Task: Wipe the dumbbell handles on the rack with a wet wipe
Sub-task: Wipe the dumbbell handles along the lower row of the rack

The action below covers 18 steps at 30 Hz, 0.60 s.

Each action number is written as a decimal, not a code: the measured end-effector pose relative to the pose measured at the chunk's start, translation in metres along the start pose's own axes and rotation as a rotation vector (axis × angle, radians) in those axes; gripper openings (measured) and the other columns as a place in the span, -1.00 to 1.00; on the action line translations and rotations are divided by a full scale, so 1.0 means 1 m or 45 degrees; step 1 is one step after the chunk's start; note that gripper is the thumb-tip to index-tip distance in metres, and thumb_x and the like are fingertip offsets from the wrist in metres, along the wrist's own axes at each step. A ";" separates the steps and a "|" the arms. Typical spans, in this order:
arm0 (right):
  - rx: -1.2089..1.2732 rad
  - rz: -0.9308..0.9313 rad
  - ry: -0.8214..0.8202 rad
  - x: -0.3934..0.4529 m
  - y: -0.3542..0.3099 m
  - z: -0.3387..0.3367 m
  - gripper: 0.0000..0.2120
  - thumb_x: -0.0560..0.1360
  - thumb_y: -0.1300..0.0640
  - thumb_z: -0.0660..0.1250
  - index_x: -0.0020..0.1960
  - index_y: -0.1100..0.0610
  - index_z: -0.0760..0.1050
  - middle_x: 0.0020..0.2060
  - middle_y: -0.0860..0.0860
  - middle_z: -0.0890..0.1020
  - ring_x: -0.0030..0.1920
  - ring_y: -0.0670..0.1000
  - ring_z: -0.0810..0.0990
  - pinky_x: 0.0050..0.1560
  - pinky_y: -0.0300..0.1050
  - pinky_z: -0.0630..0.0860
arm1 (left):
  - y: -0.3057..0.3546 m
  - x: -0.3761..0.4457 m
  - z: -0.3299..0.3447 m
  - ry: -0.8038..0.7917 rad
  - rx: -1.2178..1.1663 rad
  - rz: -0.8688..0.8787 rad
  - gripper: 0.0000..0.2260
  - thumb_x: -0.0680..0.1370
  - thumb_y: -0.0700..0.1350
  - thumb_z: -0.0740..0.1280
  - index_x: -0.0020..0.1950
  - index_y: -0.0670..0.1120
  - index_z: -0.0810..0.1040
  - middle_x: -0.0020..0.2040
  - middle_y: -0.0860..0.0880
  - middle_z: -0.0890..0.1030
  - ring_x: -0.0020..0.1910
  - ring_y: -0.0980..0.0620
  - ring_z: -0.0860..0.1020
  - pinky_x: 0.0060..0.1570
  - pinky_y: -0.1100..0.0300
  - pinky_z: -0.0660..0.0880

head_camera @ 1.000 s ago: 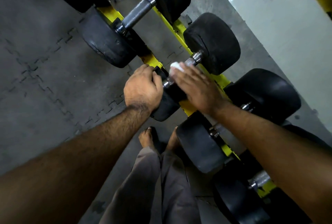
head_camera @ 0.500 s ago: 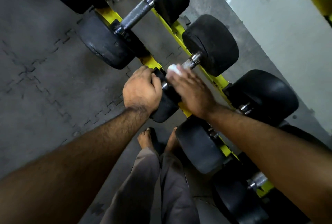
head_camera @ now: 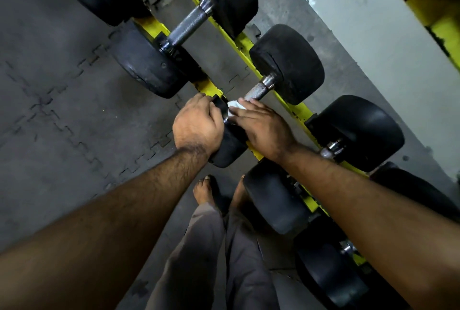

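Note:
A yellow rack (head_camera: 297, 110) holds several black dumbbells in a diagonal row. My left hand (head_camera: 196, 124) grips the near black head (head_camera: 227, 146) of the middle dumbbell. My right hand (head_camera: 261, 128) lies over that dumbbell's knurled steel handle (head_camera: 257, 90) and presses a white wet wipe (head_camera: 234, 105) against it, near the left-hand end. The wipe shows only as a small white patch under my fingertips. The far part of the handle and its far head (head_camera: 288, 63) are uncovered.
Another dumbbell with a bare knurled handle (head_camera: 189, 26) lies farther up the rack. More dumbbells (head_camera: 356, 130) sit to the lower right. Grey interlocking floor mats (head_camera: 62, 110) spread to the left. A pale wall (head_camera: 373, 43) runs behind the rack. My bare feet (head_camera: 204, 191) stand below the rack.
My right hand with the wipe has slid along the handle toward my left hand, so more bare handle shows at the far end. My left hand stays on the near head.

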State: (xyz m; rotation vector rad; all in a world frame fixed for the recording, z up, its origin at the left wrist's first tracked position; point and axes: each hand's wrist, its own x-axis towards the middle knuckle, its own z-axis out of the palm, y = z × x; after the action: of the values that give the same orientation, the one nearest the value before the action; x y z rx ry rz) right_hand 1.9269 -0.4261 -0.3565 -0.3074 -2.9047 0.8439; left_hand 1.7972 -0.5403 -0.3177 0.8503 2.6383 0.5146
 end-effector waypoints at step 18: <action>1.443 1.844 1.089 0.038 -0.026 -0.001 -0.76 0.57 0.41 0.22 0.07 0.24 0.62 -0.08 0.06 0.64 -0.10 0.02 0.58 0.03 -0.04 0.57 | -0.003 0.001 0.000 -0.020 -0.035 0.004 -0.75 0.55 -0.06 0.16 0.00 -0.11 0.59 -0.05 -0.04 0.59 -0.04 -0.07 0.55 -0.11 0.09 0.43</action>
State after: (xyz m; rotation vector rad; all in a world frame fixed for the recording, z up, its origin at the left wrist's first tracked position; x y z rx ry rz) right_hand 1.8853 -0.4388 -0.3395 -1.9270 -0.7993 1.6176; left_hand 1.7954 -0.5417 -0.3192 0.8467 2.6096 0.5419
